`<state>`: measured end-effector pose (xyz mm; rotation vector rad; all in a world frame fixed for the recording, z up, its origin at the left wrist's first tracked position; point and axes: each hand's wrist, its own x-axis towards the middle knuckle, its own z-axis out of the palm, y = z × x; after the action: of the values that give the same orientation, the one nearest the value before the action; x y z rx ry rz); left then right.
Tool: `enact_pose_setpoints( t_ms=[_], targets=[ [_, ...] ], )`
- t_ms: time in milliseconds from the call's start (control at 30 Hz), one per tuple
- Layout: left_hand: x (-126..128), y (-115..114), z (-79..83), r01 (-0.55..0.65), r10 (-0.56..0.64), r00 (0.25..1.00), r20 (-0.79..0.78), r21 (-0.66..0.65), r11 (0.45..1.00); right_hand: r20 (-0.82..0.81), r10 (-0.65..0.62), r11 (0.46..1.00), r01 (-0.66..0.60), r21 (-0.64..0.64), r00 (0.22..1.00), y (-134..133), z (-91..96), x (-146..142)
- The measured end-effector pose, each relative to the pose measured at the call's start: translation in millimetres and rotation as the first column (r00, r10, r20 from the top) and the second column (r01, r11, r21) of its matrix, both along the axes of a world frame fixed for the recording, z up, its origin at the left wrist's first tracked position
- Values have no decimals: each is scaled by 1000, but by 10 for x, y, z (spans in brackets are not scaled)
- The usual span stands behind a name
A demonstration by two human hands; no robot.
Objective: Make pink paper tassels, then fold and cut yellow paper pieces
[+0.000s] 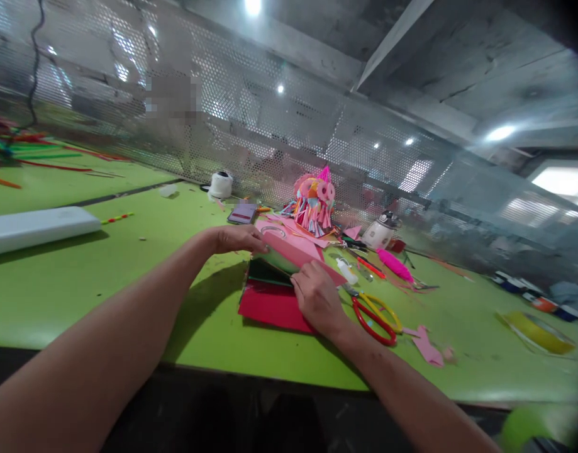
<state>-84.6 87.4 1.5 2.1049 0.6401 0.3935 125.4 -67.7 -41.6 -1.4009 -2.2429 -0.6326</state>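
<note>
My left hand point(239, 239) pinches the upper left edge of a pink paper sheet point(289, 248), which is lifted and tilted over a stack. My right hand point(317, 296) has its fingers curled on the lower edge of that sheet, over the stack. Beneath lie a red sheet point(270, 308) and a dark green sheet point(270, 272), partly covered. Right of my right hand rest scissors point(376, 314) with one red and one yellow handle. A small white bottle point(346, 270) lies just behind them.
A pink paper craft with fringes point(314, 201) stands behind the sheets, near a phone point(242, 212) and a white spool point(221, 185). Pink scraps point(427, 346) and a yellow tape roll point(538, 332) lie right. A long white box point(38, 228) is left. A perforated metal screen point(270, 119) rises behind.
</note>
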Motion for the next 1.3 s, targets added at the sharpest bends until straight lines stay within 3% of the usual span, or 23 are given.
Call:
enact_pose_setpoints(
  t_ms=[167,367,767,1300],
  targets=[
    [84,50,-87,-89,89,996,-10,-41,995,48,-20,999,22,-39,999,-33,16,-47],
    [134,39,-133,-96,99,995,25,-107,990,112,26,993,-13,-115,993,-87,8,-117],
    [149,65,-156,-98,100,994,34,-75,992,-63,133,986,-139,-92,989,11,-143,-101],
    [151,27,-118,-114,117,993,32,-95,989,-151,167,972,-188,-140,974,16,-87,-105]
  ],
)
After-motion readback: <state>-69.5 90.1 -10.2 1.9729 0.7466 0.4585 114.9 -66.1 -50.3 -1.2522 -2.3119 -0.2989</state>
